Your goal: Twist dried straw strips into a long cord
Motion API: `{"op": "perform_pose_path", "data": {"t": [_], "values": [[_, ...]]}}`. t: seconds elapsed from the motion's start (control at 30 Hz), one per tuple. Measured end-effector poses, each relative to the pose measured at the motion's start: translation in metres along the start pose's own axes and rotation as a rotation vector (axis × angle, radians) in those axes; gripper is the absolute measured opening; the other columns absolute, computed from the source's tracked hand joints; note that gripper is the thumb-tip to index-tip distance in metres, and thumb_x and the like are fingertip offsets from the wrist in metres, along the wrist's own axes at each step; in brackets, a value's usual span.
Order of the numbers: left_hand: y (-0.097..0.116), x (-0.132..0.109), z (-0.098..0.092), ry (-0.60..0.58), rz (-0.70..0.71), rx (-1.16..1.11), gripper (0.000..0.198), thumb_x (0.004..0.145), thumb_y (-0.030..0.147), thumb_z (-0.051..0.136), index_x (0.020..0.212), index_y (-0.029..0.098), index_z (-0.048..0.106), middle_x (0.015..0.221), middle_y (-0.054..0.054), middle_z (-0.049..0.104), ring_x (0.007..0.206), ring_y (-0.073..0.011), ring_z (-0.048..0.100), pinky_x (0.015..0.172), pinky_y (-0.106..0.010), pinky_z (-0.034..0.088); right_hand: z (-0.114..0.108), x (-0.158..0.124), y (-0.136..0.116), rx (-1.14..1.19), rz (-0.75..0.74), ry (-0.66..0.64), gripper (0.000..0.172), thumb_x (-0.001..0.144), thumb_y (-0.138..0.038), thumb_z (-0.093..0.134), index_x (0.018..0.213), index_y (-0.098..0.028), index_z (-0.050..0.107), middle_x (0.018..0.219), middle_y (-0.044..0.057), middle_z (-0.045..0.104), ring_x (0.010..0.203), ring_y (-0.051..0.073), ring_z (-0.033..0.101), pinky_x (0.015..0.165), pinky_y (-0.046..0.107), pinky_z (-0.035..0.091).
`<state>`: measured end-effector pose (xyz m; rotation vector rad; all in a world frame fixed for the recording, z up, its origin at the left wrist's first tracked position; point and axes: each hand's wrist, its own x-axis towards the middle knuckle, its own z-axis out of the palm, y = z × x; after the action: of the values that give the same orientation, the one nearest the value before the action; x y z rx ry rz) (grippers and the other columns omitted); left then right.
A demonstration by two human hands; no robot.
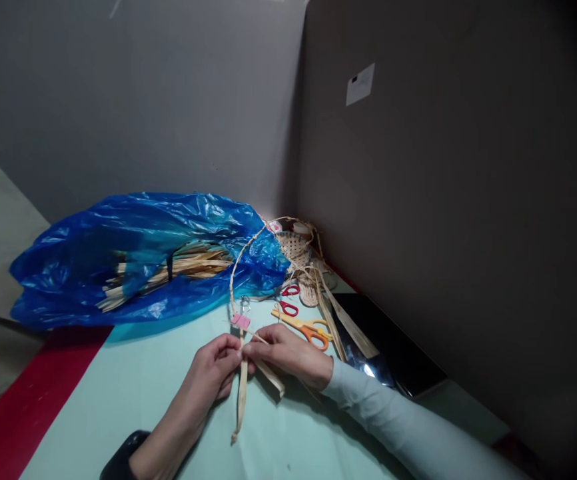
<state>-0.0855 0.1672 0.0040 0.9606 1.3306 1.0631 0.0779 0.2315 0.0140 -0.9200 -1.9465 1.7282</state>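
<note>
My left hand (217,365) is closed, its thumb and fingers pinching a flat, pale dried plant strip (242,400) that hangs down toward me. Right beside it, my right hand (284,353) also pinches plant strips, and a folded strip (271,380) sticks out below its fingers. Just beyond both hands, a pink binder clip (241,321) grips the strips where they meet a thin braided cord (233,277). That cord curves away over the blue bag toward the back. The fingertips partly hide where the strips cross.
A blue plastic bag (93,230) holds a bundle of dried strips (198,260). Orange-handled scissors (313,331) and red-handled scissors (288,307) lie beyond my right hand. Behind them are a woven piece (294,247) and loose strips (351,323). A black flat object (393,347) lies by the grey partition (443,200).
</note>
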Motion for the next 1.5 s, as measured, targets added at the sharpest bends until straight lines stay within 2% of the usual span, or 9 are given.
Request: {"op": "perform_pose_path", "data": {"t": [0.27, 0.47, 0.6, 0.7, 0.83, 1.1, 1.2, 1.37, 1.5], "values": [[0.002, -0.001, 0.0, 0.043, 0.054, 0.193, 0.034, 0.069, 0.049, 0.065, 0.071, 0.018, 0.053, 0.051, 0.008, 0.045, 0.037, -0.0049, 0.029, 0.038, -0.02, 0.019, 0.008, 0.006, 0.007, 0.048, 0.053, 0.067, 0.022, 0.081, -0.028, 0.06, 0.065, -0.016, 0.052, 0.051, -0.006, 0.043, 0.045, 0.006, 0.035, 0.041, 0.019, 0.023], [0.011, -0.011, 0.0, 0.2, 0.097, 0.38, 0.029, 0.077, 0.046, 0.057, 0.067, 0.019, 0.056, 0.055, 0.005, 0.049, 0.048, -0.0107, 0.041, 0.049, -0.024, 0.031, 0.01, 0.006, 0.005, 0.064, 0.06, 0.079, 0.01, 0.079, -0.02, 0.059, 0.072, -0.016, 0.053, 0.052, -0.005, 0.051, 0.045, 0.006, 0.038, 0.043, 0.018, 0.025], [0.009, -0.025, 0.017, 0.32, 0.255, 0.622, 0.022, 0.084, 0.037, 0.053, 0.07, 0.022, 0.058, 0.068, -0.001, 0.064, 0.064, -0.0185, 0.057, 0.065, -0.03, 0.041, 0.014, 0.005, 0.005, 0.151, -0.015, 0.119, 0.011, 0.075, -0.018, 0.061, 0.072, -0.017, 0.05, 0.056, -0.004, 0.055, 0.05, 0.008, 0.043, 0.05, 0.018, 0.032], [-0.001, -0.031, 0.027, 0.389, 0.514, 0.846, 0.018, 0.087, 0.028, 0.052, 0.07, 0.023, 0.058, 0.071, -0.003, 0.062, 0.064, -0.0196, 0.059, 0.063, -0.03, 0.042, 0.016, 0.005, 0.007, 0.236, -0.083, 0.148, 0.014, 0.069, -0.018, 0.063, 0.068, -0.017, 0.049, 0.056, -0.006, 0.049, 0.052, 0.007, 0.04, 0.051, 0.019, 0.03], [-0.013, -0.033, 0.027, 0.33, 0.856, 1.222, 0.018, 0.086, 0.01, 0.048, 0.079, 0.019, 0.062, 0.071, -0.005, 0.059, 0.061, -0.0175, 0.059, 0.059, -0.027, 0.043, 0.015, 0.002, 0.004, 0.356, -0.029, 0.125, 0.011, 0.067, -0.018, 0.062, 0.071, -0.016, 0.051, 0.053, -0.007, 0.043, 0.05, 0.006, 0.034, 0.048, 0.019, 0.024], [-0.005, -0.035, 0.024, 0.289, 1.05, 1.5, 0.019, 0.08, 0.005, 0.053, 0.089, 0.013, 0.067, 0.08, -0.011, 0.063, 0.073, -0.0254, 0.054, 0.065, -0.037, 0.042, 0.012, 0.0, -0.002, 0.44, 0.092, 0.08, 0.008, 0.069, -0.015, 0.059, 0.073, -0.016, 0.053, 0.049, -0.007, 0.041, 0.044, 0.006, 0.03, 0.042, 0.02, 0.016], [-0.001, -0.036, 0.022, 0.229, 0.935, 1.22, 0.015, 0.085, 0.021, 0.058, 0.095, 0.018, 0.068, 0.094, -0.012, 0.065, 0.084, -0.0272, 0.058, 0.073, -0.038, 0.045, 0.015, -0.001, -0.001, 0.473, 0.093, 0.105, 0.009, 0.071, -0.016, 0.06, 0.074, -0.016, 0.052, 0.052, -0.006, 0.045, 0.045, 0.006, 0.034, 0.044, 0.019, 0.02], [0.006, -0.025, 0.017, 0.334, 0.331, 0.409, 0.014, 0.082, 0.035, 0.062, 0.078, 0.022, 0.063, 0.085, -0.005, 0.065, 0.082, -0.023, 0.062, 0.074, -0.032, 0.047, 0.019, -0.003, -0.003, 0.434, -0.004, 0.139, 0.013, 0.081, -0.023, 0.059, 0.075, -0.015, 0.05, 0.06, -0.004, 0.052, 0.049, 0.006, 0.038, 0.048, 0.018, 0.027], [0.013, -0.012, 0.015, 0.04, -0.006, -0.107, 0.026, 0.07, 0.034, 0.074, 0.084, 0.019, 0.059, 0.07, 0.0, 0.062, 0.062, -0.015, 0.057, 0.061, -0.027, 0.047, 0.019, 0.002, 0.004, 0.433, -0.076, 0.103, 0.018, 0.084, -0.029, 0.059, 0.078, -0.017, 0.047, 0.064, -0.003, 0.053, 0.054, 0.009, 0.048, 0.055, 0.02, 0.037]]}}
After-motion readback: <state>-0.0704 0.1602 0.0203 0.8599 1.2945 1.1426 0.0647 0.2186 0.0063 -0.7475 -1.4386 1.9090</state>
